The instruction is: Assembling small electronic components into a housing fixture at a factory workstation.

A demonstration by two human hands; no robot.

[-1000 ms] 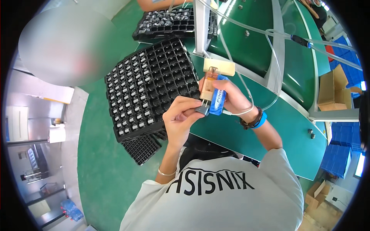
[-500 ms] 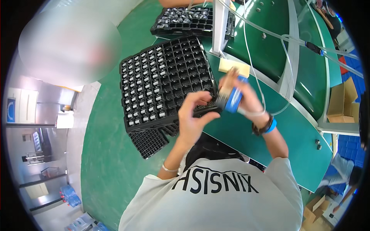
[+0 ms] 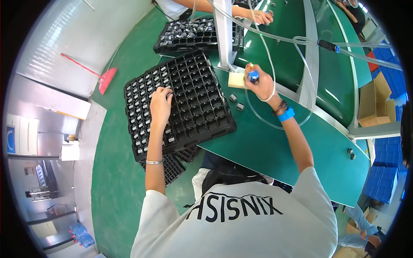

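Observation:
My left hand (image 3: pixel 161 106) reaches over a black compartment tray (image 3: pixel 195 132). Its fingers are pinched around a small metal cylinder (image 3: pixel 169 91), partly hidden by the fingertips, beside the filled rows. Light-topped cylinders of this kind stand in the tray's left part; the pockets to the right are bare. Over the green table, to the right of the tray, my right hand (image 3: pixel 263 86) is wrapped round a blue air gun (image 3: pixel 253 76) with a brass-coloured tip. A clear hose runs from it. Two loose metal cylinders (image 3: pixel 236 102) lie on the table between tray and hand.
A yellow block (image 3: pixel 236 80) lies near a white post (image 3: pixel 223 34). Behind stands another black tray (image 3: pixel 185 36) heaped with parts. A co-worker's hand (image 3: pixel 261 17) is over the green belt. Smaller black trays (image 3: pixel 172 170) sit below mine. Hoses hang across the right side.
My left hand has moved left, from the tray's near right edge to its filled rows. My right hand has moved away from the left. A co-worker's arm now shows at the top.

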